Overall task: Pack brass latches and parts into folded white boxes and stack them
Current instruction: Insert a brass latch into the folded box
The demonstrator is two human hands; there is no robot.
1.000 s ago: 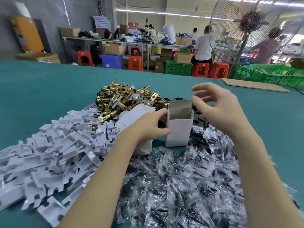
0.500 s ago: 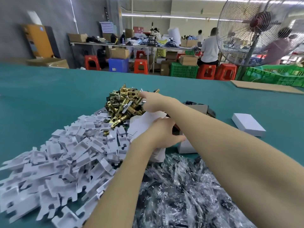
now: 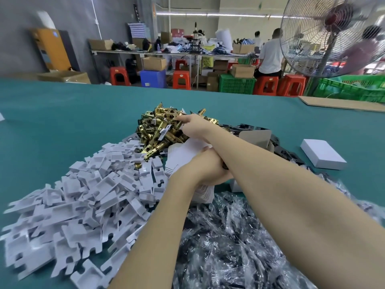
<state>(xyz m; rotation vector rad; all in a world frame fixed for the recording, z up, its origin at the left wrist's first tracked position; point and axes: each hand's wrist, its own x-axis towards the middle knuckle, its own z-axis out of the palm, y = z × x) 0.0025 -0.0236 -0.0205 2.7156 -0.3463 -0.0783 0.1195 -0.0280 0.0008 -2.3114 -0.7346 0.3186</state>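
Observation:
A heap of brass latches (image 3: 162, 132) lies mid-table. My right hand (image 3: 194, 128) reaches across my left arm onto the heap, its fingers curled on a latch at the top. My left hand (image 3: 206, 170) grips an upright open white box (image 3: 257, 136), which my right forearm mostly hides. A stack of flat white box blanks (image 3: 183, 156) sits under my left wrist. One closed white box (image 3: 323, 156) lies on the green table (image 3: 62, 122) to the right.
A wide pile of white card inserts (image 3: 83, 205) covers the near left. Clear bags of dark parts (image 3: 229, 247) fill the near middle and right. Black parts (image 3: 245, 128) lie behind the box. A big fan (image 3: 333, 36) and a cardboard sheet (image 3: 343, 104) stand far right.
My right hand swung from above the open box leftward across my left arm onto the latch heap. The left hand stayed on the box. The view shifted left.

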